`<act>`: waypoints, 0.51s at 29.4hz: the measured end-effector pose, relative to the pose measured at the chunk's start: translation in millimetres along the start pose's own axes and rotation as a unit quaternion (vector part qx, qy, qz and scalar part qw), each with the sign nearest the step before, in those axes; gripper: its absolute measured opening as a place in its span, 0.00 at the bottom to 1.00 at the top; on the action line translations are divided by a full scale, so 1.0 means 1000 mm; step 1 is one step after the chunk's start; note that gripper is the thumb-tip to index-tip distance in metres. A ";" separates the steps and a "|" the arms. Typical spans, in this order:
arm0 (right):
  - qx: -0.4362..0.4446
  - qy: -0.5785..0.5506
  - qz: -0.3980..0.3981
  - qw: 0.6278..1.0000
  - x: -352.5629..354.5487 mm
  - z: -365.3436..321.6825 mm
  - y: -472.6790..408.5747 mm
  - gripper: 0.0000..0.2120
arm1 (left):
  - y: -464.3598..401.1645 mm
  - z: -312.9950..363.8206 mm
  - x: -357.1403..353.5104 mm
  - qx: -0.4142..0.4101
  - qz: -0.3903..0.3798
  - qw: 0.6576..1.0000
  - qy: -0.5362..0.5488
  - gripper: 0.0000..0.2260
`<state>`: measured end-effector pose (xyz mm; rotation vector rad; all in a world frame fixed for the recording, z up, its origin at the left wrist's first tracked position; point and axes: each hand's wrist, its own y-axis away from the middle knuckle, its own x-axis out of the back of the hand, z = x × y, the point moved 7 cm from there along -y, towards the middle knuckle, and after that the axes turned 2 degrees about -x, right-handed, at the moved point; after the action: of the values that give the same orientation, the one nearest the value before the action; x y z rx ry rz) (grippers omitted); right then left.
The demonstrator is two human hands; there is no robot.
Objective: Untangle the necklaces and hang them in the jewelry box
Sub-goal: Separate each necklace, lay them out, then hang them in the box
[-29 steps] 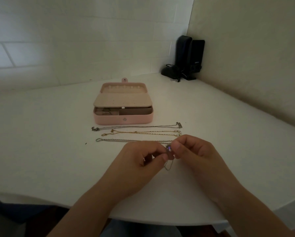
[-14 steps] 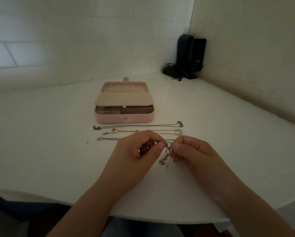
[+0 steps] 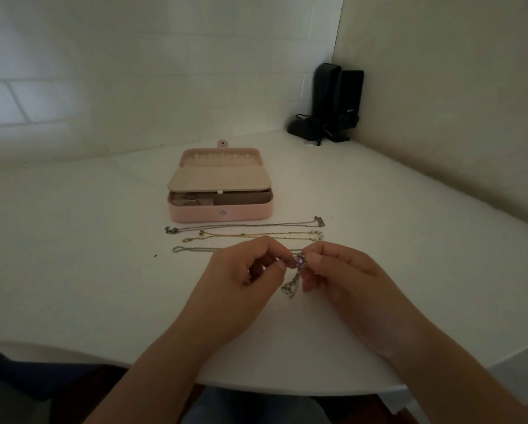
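Both hands pinch a bunched silver necklace with a purple pendant [image 3: 299, 261] just above the white table. My left hand [image 3: 250, 270] pinches the chain left of the pendant. My right hand [image 3: 339, 273] pinches it on the right, and a tangle of chain [image 3: 291, 287] hangs below. Three straightened necklaces lie in rows behind the hands: a silver one [image 3: 244, 225], a gold one [image 3: 256, 235] and a silver one [image 3: 195, 249] partly hidden by my hands. The pink jewelry box [image 3: 220, 213] stands open beyond them, with pegs along its lid [image 3: 221, 157].
Two black speakers [image 3: 337, 99] with cables stand in the far right corner against the walls. The table's curved front edge [image 3: 287, 390] runs close under my forearms. A tiny dark speck [image 3: 155, 255] lies left of the necklaces.
My hands shifted slightly away from me and a little apart. The purple pendant has turned up into plain view between the fingertips, and the hanging chain bunched up below it.
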<state>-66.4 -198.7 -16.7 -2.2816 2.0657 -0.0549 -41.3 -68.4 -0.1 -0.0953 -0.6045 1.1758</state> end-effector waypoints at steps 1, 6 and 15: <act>-0.004 -0.018 -0.003 1.000 -0.001 0.001 0.000 0.06 | 0.000 -0.001 0.000 0.004 -0.001 1.000 0.004 0.07; -0.026 -0.057 -0.020 0.998 -0.005 0.003 -0.001 0.08 | 0.000 0.007 0.001 -0.015 -0.010 1.000 0.025 0.06; -0.020 -0.036 -0.028 0.999 -0.006 0.002 -0.002 0.09 | 0.000 0.010 0.006 -0.038 0.032 0.999 -0.008 0.05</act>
<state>-65.3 -192.4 -18.2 -2.3266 1.9863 0.0664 -44.6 -65.2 11.0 -0.1712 -0.6657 1.2165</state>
